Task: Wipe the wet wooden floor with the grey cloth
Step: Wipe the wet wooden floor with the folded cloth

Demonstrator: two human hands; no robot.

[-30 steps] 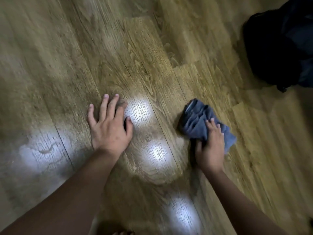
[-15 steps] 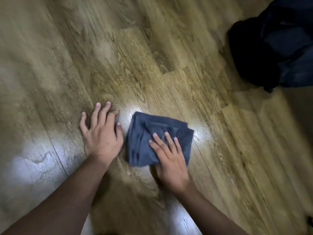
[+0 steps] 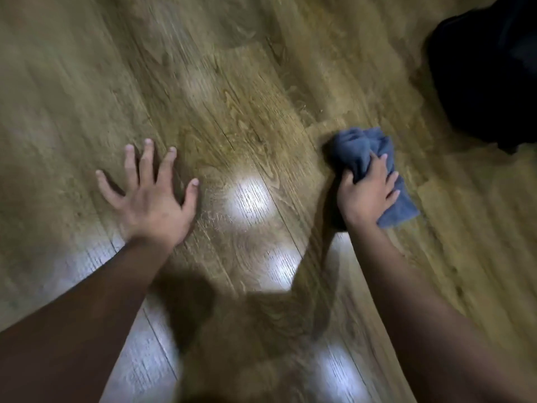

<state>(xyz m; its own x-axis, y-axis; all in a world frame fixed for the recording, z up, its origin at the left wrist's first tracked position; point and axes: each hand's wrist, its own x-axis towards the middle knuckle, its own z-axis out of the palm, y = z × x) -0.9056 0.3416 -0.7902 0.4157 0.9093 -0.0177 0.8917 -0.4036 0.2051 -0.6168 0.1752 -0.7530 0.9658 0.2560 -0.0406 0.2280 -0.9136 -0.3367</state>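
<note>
Left hand [image 3: 151,196] splayed flat on floor [image 3: 247,112], likely bracing body weight | right hand [image 3: 367,196] clutching bunched cloth [image 3: 360,152], pressed down at right for wiping | shiny patch [image 3: 248,199] between hands looks wet

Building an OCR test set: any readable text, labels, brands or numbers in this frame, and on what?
None: no readable text, label, brand or number anywhere in the frame.
grey cloth: plain fabric, bunched under the right hand, no tag showing.
wooden floor: only wood grain and bright light reflections.
dark object at upper right: too dark and blurred to show any marking.
left hand: flat on the floor, bare.
</note>
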